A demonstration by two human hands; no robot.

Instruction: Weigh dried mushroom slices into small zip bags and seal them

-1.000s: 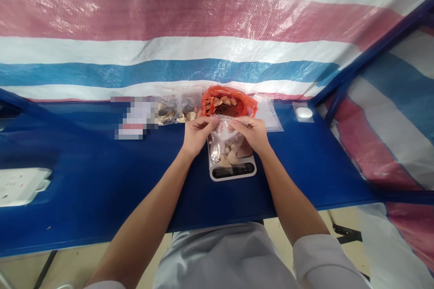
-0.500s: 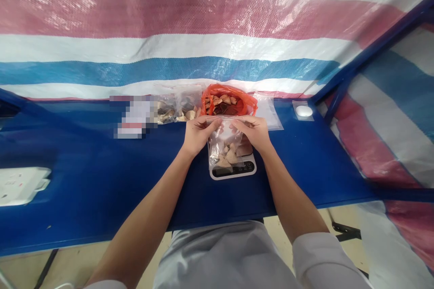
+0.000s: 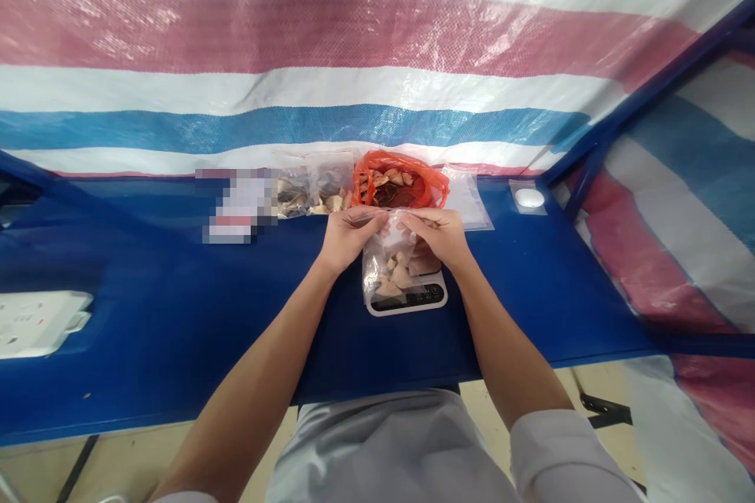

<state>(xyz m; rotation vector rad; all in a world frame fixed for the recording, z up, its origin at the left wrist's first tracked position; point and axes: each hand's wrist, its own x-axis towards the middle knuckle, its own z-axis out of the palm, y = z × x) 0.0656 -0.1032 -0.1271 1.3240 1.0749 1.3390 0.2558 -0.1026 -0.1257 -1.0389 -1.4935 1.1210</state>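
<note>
Both hands pinch the top edge of a clear plastic bag [image 3: 373,263], which hangs down with several pale, dried-looking chunks [image 3: 397,277] at its bottom. My left hand [image 3: 349,236] grips the left part of that edge, and my right hand [image 3: 437,233] grips the right part, thumbs close together. Behind and under the bag is a white kitchen scale [image 3: 437,300] with a black front panel, partly covered by the bag. Just beyond my fingers an orange plastic bag [image 3: 440,192] stands open, with brownish dried pieces [image 3: 394,181] inside.
Two filled clear bags [image 3: 307,192] lie left of the orange bag. Flat clear bags [image 3: 472,200] lie to its right. A small white round object [image 3: 529,198] is farther right. A white power strip [image 3: 41,324] lies on the blue table [image 3: 194,314]. Striped sheeting [image 3: 295,31] rises behind.
The view has shifted slightly, so the table sits a little lower in the picture. My hands keep their pinch on the bag's top edge and have barely moved.
</note>
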